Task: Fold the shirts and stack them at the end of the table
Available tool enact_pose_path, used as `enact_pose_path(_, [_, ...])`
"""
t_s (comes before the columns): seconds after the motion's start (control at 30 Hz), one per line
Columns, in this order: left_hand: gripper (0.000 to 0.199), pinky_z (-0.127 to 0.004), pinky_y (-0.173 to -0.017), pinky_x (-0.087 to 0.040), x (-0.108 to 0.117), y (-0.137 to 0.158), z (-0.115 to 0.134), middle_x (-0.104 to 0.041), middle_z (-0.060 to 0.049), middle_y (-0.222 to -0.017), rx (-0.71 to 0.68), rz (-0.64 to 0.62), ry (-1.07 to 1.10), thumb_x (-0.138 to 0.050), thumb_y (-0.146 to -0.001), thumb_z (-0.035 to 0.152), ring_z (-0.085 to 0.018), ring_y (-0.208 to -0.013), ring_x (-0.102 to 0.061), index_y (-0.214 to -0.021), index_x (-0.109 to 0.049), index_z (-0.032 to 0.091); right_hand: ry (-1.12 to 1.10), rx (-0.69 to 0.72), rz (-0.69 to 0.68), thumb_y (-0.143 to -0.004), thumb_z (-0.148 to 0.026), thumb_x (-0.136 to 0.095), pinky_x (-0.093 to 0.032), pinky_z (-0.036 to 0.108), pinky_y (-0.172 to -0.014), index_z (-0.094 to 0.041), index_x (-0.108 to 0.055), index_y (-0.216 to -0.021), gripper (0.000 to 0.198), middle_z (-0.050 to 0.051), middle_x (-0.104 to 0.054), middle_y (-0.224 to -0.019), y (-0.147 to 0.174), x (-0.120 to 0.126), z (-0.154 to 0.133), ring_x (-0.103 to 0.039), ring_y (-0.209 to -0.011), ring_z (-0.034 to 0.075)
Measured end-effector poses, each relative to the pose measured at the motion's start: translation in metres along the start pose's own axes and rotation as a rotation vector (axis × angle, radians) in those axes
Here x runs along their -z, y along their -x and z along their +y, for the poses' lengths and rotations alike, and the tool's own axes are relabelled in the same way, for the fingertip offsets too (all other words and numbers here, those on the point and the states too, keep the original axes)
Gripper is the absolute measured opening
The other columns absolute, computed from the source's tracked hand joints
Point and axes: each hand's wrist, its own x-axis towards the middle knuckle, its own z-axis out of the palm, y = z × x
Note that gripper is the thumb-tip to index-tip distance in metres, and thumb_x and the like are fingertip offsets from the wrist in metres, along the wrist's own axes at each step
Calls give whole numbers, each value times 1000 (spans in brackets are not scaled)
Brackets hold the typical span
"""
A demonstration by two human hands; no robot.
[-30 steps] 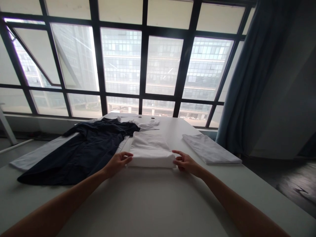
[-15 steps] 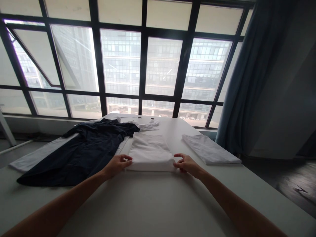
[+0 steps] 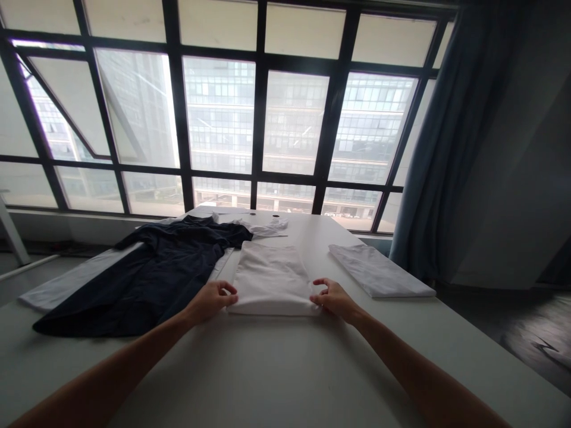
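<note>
A folded white garment [image 3: 272, 278] lies flat on the white table in front of me, a rectangle with soft creases. At its near left corner my left hand [image 3: 213, 300] pinches the edge between curled fingers and thumb. My right hand [image 3: 334, 300] grips the near right corner the same way; some of its fingertips are hidden by the cloth and the hand. What type of garment it is cannot be made out from the fold.
Left of it a dark navy garment [image 3: 156, 279] lies spread over white clothing [image 3: 66, 279]. Another folded white cloth [image 3: 381, 270] rests near the right edge of the white table [image 3: 267, 368]. Beyond stand large windows [image 3: 218, 113] and a blue curtain [image 3: 450, 160].
Both hands have drawn the near edge of the folded white garment slightly toward me. The right hand has shifted a little to the left. The other clothes lie as before.
</note>
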Motion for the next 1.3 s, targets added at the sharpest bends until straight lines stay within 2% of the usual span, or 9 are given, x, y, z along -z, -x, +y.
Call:
enact_pose_path(0.13, [34,-31,-64,-44,0,6,7,-68,-6,-72,-69,11,-265,-70,-66,43,-23,-67,-62,-85,-74,15,373,70,92,-81,-12,-68,-49,26,-61,-10,-57,-123,44,6,-65,-81,6,-1,-7,-62,-68,19])
enact_pose_path(0.27, [26,-42,-96,-44,-18,10,26,-71,-13,-106,-463,144,-436,-57,-84,32,-30,-104,-62,-96,-75,18,716,491,328,-88,-14,-59,-46,37,-93,-13,-59,-126,37,13,-63,-113,13,-22,-20,-59,-104,27])
enact_pose_path(0.37, [42,-45,-114,-29,-42,4,31,-55,-12,-142,-678,60,-469,-38,-97,32,-26,-132,-48,-128,-64,17,796,730,191,-97,-25,-51,-35,42,-109,-14,-55,-135,40,15,-53,-136,11,-44,-24,-48,-125,28])
enact_pose_path(0.53, [61,-42,-120,-15,-60,-9,14,-23,-12,-161,-573,-199,-613,-28,-101,46,-23,-150,-18,-154,-32,15,879,664,-115,-104,-42,-37,-14,45,-120,-14,-35,-154,58,11,-28,-156,1,-54,-12,-21,-145,26])
enact_pose_path(0.77, [65,-44,-120,-10,-45,-2,12,-16,-15,-162,-372,-270,-694,-20,-102,46,-25,-151,-12,-156,-27,10,914,481,-267,-104,-59,-26,-3,44,-120,-14,-21,-159,70,7,-11,-160,2,-41,-11,-8,-148,24])
enact_pose_path(0.9, [60,-50,-119,-12,-27,-6,10,-17,-14,-162,-356,-330,-730,-20,-102,38,-26,-151,-14,-156,-26,13,953,459,-254,-105,-57,-31,-8,48,-118,-14,-28,-157,67,11,-19,-159,23,-42,-22,-17,-146,29])
enact_pose_path(1.0, [55,-56,-117,-12,-9,-11,8,-27,-12,-160,-336,-339,-791,-30,-99,26,-28,-149,-21,-152,-36,18,937,602,-235,-104,-52,-38,-27,45,-110,-17,-51,-144,54,15,-47,-144,50,-47,-34,-43,-130,31])
enact_pose_path(1.13, [45,-52,-118,-16,-13,-4,17,-53,-14,-144,-411,-72,-796,-36,-99,30,-30,-140,-40,-136,-58,18,741,851,-173,-103,-36,-43,-41,36,-90,-18,-70,-100,32,10,-68,-98,70,-63,-42,-62,-88,23])
enact_pose_path(1.3, [59,-46,-119,-22,-52,24,34,-46,-9,-151,-664,-138,-659,-35,-99,57,-25,-141,-39,-144,-48,22,691,904,17,-98,-30,-49,-36,40,-104,-15,-59,-128,35,13,-59,-129,42,-69,-28,-53,-118,26])
